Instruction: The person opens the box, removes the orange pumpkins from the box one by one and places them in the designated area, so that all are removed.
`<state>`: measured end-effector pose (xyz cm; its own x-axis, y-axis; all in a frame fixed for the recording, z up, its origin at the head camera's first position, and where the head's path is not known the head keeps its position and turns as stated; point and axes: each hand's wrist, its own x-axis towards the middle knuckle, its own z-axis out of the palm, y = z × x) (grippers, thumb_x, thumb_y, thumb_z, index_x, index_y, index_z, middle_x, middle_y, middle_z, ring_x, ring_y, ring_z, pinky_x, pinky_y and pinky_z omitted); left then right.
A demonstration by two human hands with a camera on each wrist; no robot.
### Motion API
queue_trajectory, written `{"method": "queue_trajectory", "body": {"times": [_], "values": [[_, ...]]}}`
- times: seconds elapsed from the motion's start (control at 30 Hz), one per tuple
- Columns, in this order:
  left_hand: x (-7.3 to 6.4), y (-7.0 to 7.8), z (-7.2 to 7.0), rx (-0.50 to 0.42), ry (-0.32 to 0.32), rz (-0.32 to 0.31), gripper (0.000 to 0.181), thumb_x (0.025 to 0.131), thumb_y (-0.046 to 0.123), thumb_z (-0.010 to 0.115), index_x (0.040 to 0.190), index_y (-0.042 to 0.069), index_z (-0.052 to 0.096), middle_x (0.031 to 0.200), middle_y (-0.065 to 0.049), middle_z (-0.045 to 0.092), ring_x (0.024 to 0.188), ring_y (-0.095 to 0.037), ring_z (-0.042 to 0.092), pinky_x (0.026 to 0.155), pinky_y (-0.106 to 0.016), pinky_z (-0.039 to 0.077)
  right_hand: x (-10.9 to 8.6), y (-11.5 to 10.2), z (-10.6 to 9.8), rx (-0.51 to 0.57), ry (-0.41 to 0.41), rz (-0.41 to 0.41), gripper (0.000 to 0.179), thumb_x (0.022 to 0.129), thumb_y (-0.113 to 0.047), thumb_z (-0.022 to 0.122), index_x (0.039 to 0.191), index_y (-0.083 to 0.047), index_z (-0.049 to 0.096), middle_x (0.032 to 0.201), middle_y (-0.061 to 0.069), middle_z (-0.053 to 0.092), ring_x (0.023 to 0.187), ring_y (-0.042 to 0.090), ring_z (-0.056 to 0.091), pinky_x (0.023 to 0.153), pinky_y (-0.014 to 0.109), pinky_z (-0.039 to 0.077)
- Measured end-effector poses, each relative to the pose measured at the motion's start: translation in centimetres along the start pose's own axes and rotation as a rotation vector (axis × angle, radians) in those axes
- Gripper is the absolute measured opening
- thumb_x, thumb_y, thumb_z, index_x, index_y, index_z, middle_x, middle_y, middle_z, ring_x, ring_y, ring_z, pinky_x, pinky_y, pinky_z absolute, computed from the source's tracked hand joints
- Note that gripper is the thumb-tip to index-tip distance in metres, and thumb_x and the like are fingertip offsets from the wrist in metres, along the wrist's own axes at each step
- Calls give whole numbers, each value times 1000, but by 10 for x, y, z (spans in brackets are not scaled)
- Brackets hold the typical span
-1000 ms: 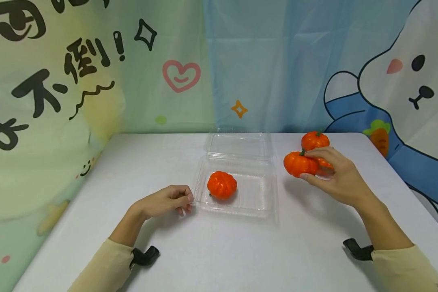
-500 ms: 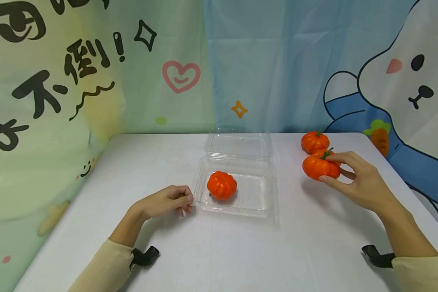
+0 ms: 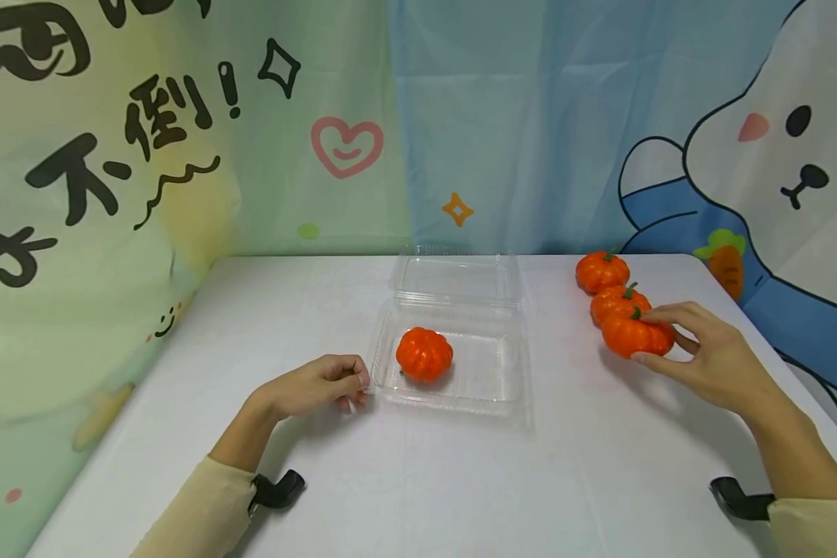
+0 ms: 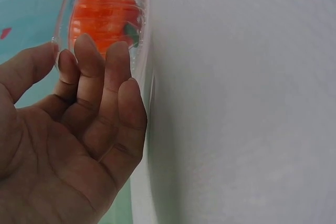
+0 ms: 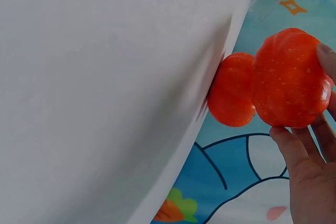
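Note:
My right hand [image 3: 728, 364] grips a small orange pumpkin [image 3: 636, 336] with a green stem, thumb on the near side and fingers on the far side. In the right wrist view this pumpkin [image 5: 289, 80] appears raised off the table. Close behind it sit a second pumpkin [image 3: 615, 301] and a third pumpkin [image 3: 602, 271]. A clear plastic container [image 3: 491, 360] lies with its lid [image 3: 456, 277] folded back, one pumpkin [image 3: 424, 354] inside at the left. At its near left corner, my left hand [image 3: 317, 386] pinches the rim between thumb and forefinger; the other fingers [image 4: 116, 59] bend loosely.
The white table [image 3: 404, 488] reaches back to a printed cloth backdrop [image 3: 495, 124]. A black strap mount [image 3: 279, 490] sticks out from the left sleeve, another mount [image 3: 739, 498] from the right sleeve.
My right hand has carried the pumpkin to the right and toward me, uncovering the second pumpkin behind it. The left hand and container have stayed still.

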<state>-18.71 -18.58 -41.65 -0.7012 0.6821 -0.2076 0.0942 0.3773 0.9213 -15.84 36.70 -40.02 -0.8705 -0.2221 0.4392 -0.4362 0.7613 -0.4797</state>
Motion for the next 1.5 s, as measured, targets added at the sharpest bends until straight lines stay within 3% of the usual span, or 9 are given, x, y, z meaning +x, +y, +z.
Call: {"method": "queue_trajectory", "body": {"times": [0.2, 0.37, 0.63, 0.7, 0.77, 0.9, 1.2, 1.3, 1.5], "values": [[0, 1, -1, 4, -4, 4, 16, 106, 14, 52, 101, 0, 58, 94, -21, 64, 91, -30, 63, 80, -34, 58, -5, 6, -2, -18, -29, 21, 55, 71, -2, 93, 119, -3, 67, 120, 15, 60, 112, -23, 34, 86, -5, 30], [0, 1, -1, 3, -7, 0, 17, 106, 14, 52, 101, -1, 59, 95, -21, 64, 91, -30, 63, 80, -33, 57, -9, 9, -4, -44, -69, 47, 54, 72, -7, 93, 119, -6, 67, 120, 14, 60, 111, -12, 42, 83, -6, 30], [-1, 0, -1, 11, 0, -2, 17, 106, 14, 52, 101, -1, 58, 95, -19, 65, 92, -29, 63, 80, -34, 58, -11, 13, -6, -55, -152, 110, 53, 76, -14, 93, 120, -5, 66, 125, 18, 56, 115, 45, 52, 81, -6, 31], [-1, 0, -1, 10, -1, -2, 17, 106, 14, 52, 101, -1, 58, 94, -18, 65, 92, -29, 63, 80, -33, 57, -12, 14, -6, -64, -166, 123, 53, 76, -17, 93, 121, -5, 66, 126, 18, 56, 116, 47, 52, 82, 2, 43], [0, 0, -1, 10, -1, -3, 17, 106, 14, 52, 101, -1, 58, 94, -19, 65, 91, -29, 63, 80, -33, 57, -13, 14, -6, -70, -170, 129, 53, 76, -16, 93, 120, -4, 66, 126, 18, 56, 116, 47, 52, 84, 21, 53], [0, 0, 0, 11, -2, -5, 16, 106, 14, 52, 100, 0, 59, 94, -19, 66, 91, -29, 63, 80, -33, 57, -14, 16, -5, -57, -178, 143, 53, 77, -14, 92, 121, -3, 64, 127, 20, 54, 117, 49, 50, 84, 56, 48], [-2, 0, 0, 11, -1, -12, 17, 105, 14, 52, 100, -1, 59, 93, -19, 65, 90, -29, 63, 80, -33, 57, -17, 17, -1, -6, -192, 206, 68, 77, -10, 91, 127, 6, 47, 126, 25, 48, 119, 52, 44, 87, 63, 42], [-2, 0, 0, 13, -1, -11, 18, 105, 14, 52, 100, -2, 59, 94, -19, 66, 90, -29, 63, 80, -34, 57, -17, 17, 0, 4, -189, 231, 86, 76, -12, 92, 139, 7, 35, 124, 26, 47, 119, 53, 43, 89, 67, 41], [-2, 1, 0, 13, -3, -11, 19, 106, 15, 52, 101, -2, 59, 94, -18, 66, 91, -28, 63, 80, -33, 57, -17, 18, 2, 40, -199, 255, 122, 74, -22, 94, 162, -7, 11, 121, 23, 45, 122, 58, 41, 89, 78, 39]]}}
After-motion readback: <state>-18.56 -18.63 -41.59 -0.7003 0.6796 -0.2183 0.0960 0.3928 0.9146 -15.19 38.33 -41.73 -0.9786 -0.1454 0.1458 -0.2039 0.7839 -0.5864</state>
